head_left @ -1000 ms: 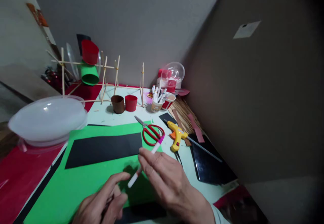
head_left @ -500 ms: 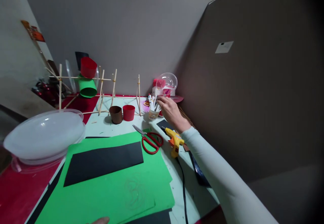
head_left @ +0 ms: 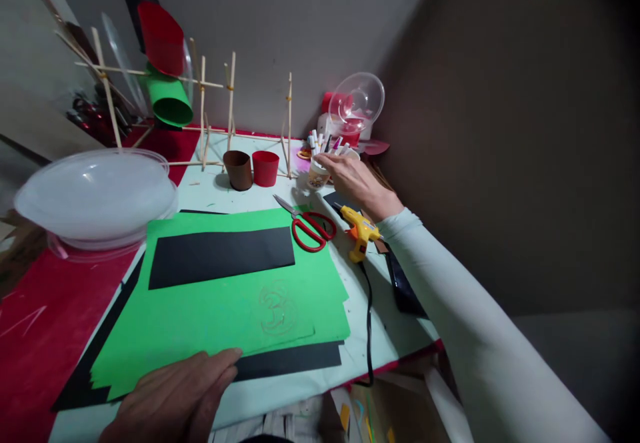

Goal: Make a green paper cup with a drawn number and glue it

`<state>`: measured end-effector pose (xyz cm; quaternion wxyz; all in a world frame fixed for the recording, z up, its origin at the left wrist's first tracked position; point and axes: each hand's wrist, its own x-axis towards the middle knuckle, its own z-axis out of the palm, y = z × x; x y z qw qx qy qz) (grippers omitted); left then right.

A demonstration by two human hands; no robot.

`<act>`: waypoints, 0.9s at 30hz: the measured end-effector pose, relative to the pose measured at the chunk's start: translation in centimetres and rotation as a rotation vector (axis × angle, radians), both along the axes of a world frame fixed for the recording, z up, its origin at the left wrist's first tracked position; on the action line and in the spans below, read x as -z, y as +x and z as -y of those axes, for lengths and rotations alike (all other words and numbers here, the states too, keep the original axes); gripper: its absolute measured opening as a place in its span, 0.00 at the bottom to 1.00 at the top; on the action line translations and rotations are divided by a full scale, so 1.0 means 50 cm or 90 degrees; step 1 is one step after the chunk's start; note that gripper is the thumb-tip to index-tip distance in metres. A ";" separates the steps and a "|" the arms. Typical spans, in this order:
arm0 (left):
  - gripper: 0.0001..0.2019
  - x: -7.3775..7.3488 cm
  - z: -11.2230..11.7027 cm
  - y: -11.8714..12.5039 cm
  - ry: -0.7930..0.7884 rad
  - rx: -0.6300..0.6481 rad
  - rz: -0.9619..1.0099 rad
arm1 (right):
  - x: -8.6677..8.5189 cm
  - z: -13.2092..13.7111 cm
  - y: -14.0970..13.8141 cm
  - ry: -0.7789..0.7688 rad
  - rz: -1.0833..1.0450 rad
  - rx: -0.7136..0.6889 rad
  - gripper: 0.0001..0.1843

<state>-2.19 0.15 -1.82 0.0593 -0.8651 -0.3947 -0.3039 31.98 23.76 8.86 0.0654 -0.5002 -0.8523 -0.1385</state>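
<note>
My right hand (head_left: 361, 183) reaches across the table to a paper cup of markers (head_left: 318, 175) at the back. Its fingers stretch over the cup's rim among the marker tips, and I see nothing held in them. My left hand (head_left: 173, 399) lies flat on the near edge of a stack of green paper (head_left: 210, 316), fingers out. A black paper strip (head_left: 220, 256) lies on the green sheet, and a faint pencil scribble (head_left: 277, 308) shows beside it. Red-handled scissors (head_left: 309, 225) and a yellow glue gun (head_left: 361, 233) lie just short of my right hand.
A brown cup (head_left: 238, 169) and a red cup (head_left: 265, 167) stand before a frame of wooden sticks (head_left: 203, 106). A clear plastic bowl (head_left: 95, 196) sits at left on red cloth. The glue gun's black cord (head_left: 369, 323) runs off the front edge. A brown wall closes the right side.
My right hand, which held a pink-capped marker over the green paper, has reached out to the marker cup, and the marker is gone from it. My left hand has flattened onto the paper's edge.
</note>
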 end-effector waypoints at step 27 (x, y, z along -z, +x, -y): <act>0.09 -0.017 0.035 0.067 -0.018 -0.034 -0.037 | 0.097 0.304 -0.090 -0.254 -0.131 -0.118 0.12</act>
